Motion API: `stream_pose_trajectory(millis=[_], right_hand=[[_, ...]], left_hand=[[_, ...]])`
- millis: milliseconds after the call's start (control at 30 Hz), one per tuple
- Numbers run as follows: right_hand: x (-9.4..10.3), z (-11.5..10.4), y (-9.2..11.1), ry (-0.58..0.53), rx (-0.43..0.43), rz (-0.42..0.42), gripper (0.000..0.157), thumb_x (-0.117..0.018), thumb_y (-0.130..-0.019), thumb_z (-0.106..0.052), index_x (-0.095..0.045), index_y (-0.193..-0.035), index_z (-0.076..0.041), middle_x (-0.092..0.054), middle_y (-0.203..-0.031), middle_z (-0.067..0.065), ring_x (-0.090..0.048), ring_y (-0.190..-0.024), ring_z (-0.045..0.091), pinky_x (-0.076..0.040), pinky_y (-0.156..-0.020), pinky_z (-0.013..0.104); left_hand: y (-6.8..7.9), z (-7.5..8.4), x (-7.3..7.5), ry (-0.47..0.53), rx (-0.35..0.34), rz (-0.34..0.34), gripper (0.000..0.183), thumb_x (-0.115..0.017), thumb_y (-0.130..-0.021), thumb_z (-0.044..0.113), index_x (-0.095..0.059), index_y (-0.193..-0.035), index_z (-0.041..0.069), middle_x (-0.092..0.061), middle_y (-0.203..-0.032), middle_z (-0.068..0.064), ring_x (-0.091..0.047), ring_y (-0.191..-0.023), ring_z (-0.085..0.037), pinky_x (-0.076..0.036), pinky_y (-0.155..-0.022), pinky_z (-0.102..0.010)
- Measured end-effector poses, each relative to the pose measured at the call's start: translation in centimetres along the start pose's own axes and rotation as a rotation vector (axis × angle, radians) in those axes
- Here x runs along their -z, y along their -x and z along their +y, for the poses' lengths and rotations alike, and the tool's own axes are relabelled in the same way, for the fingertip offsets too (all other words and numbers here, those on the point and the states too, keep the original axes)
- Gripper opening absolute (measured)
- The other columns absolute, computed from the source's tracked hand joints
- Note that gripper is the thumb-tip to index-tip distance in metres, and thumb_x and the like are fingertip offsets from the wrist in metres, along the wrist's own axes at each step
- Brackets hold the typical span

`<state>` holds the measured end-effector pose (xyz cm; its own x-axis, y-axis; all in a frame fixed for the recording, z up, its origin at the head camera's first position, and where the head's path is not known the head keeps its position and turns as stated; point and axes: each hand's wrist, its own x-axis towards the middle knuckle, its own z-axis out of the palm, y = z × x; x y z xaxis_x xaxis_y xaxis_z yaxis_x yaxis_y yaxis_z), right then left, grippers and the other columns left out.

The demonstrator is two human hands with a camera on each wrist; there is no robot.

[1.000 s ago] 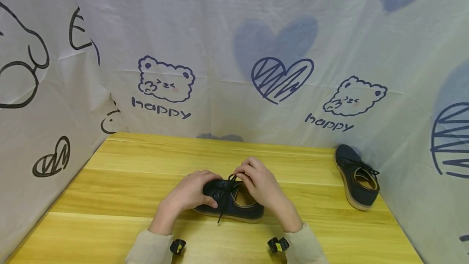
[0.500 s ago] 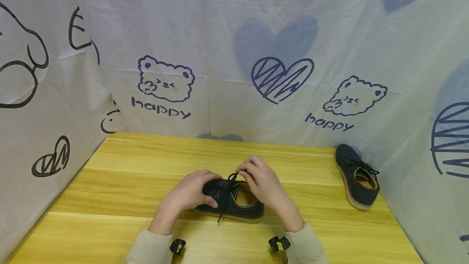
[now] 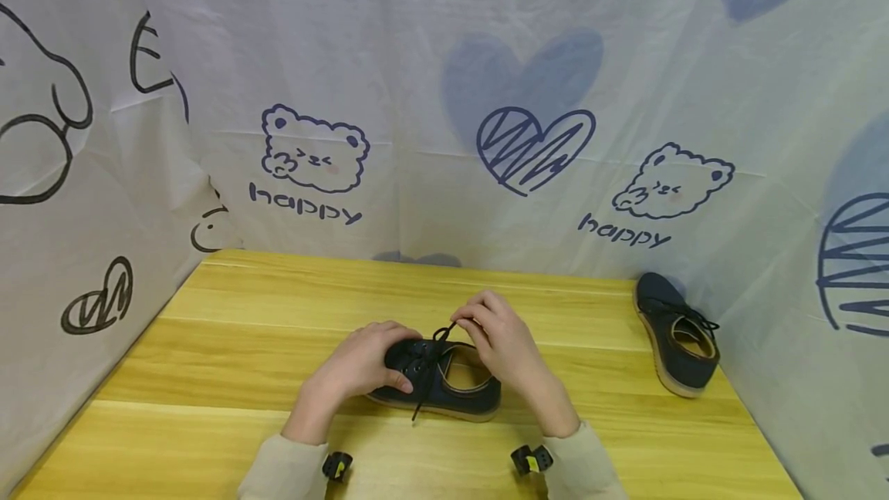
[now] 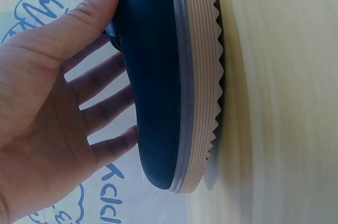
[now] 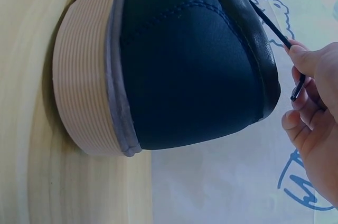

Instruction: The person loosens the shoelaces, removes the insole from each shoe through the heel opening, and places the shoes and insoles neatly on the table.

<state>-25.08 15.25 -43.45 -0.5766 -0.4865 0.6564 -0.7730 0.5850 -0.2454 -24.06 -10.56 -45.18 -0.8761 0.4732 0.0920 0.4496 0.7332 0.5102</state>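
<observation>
Beige cuff (image 3: 285, 469) at the far left, black wrist gadget (image 3: 337, 467) next to it, then the left hand (image 3: 368, 361) gripping the toe of a navy shoe (image 3: 441, 401), thumb on the near side and fingers over the far side, and that hold basically hasn't budged. Shoe's lying sole-down on the wooden table (image 3: 264, 376), right between the two hands, toe toward the left one and heel under the right. Moving along, one loose lace end (image 3: 416, 410) hangs down the near side, and past it a small loop (image 3: 441, 335) stands up at the knot. Then there's the right hand (image 3: 505, 346), pinching the other end of the black lace (image 5: 273, 26) between thumb and fingertips, tip poking out below the thumb in the right wrist view. That's the bit that changed: over the last second it's crept up and away from the loop, so more strand shows. Probably means slack is getting drawn out on that side, knot still in place. Second shoe (image 3: 663, 346) sits well right of the right hand, nobody touching it.
</observation>
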Motion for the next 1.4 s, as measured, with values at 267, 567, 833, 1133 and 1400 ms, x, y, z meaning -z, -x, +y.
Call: stream_pose_trajectory(millis=[267,567,833,1133,1400], right_hand=[[0.33,-0.03,-0.04,-0.002,-0.017,0.009,0.009,-0.069,-0.1,-0.007,-0.074,-0.105,-0.013,-0.061,-0.104,0.001,-0.055,-0.086,0.015,-0.049,-0.069,0.031],[0.44,0.19,-0.08,-0.002,-0.017,0.031,0.009,-0.07,-0.099,-0.006,-0.074,-0.104,-0.012,-0.06,-0.103,0.002,-0.053,-0.085,0.015,-0.048,-0.069,0.032],[0.72,0.22,-0.03,-0.012,-0.015,0.051,0.011,-0.07,-0.098,-0.004,-0.074,-0.105,-0.012,-0.06,-0.103,0.002,-0.051,-0.082,0.014,-0.047,-0.067,0.031],[0.91,0.4,-0.03,-0.019,-0.01,0.078,0.012,-0.07,-0.097,-0.002,-0.074,-0.104,-0.011,-0.06,-0.102,0.003,-0.051,-0.083,0.015,-0.047,-0.068,0.031],[1.0,0.61,-0.08,-0.011,0.003,0.104,0.013,-0.071,-0.096,0.001,-0.074,-0.103,-0.009,-0.061,-0.101,0.004,-0.053,-0.083,0.016,-0.047,-0.067,0.032]], left_hand=[[-0.03,0.05,0.05,0.0,0.001,-0.001,0.071,-0.097,-0.069,0.031,-0.069,-0.134,0.019,-0.067,-0.133,-0.006,-0.062,-0.122,-0.034,-0.047,-0.105,-0.057],[0.02,0.12,0.04,-0.004,0.007,0.0,0.071,-0.097,-0.069,0.031,-0.07,-0.134,0.019,-0.067,-0.133,-0.005,-0.061,-0.122,-0.034,-0.046,-0.105,-0.057],[0.09,0.18,0.08,-0.004,-0.007,0.013,0.071,-0.098,-0.069,0.03,-0.07,-0.133,0.018,-0.068,-0.132,-0.006,-0.062,-0.121,-0.034,-0.046,-0.105,-0.057],[0.16,0.27,0.16,-0.005,-0.004,0.009,0.072,-0.097,-0.069,0.031,-0.069,-0.134,0.018,-0.067,-0.133,-0.006,-0.061,-0.122,-0.034,-0.046,-0.106,-0.057],[0.23,0.24,0.21,0.002,-0.02,0.016,0.072,-0.098,-0.068,0.03,-0.07,-0.133,0.018,-0.068,-0.131,-0.006,-0.062,-0.12,-0.034,-0.047,-0.105,-0.057]])
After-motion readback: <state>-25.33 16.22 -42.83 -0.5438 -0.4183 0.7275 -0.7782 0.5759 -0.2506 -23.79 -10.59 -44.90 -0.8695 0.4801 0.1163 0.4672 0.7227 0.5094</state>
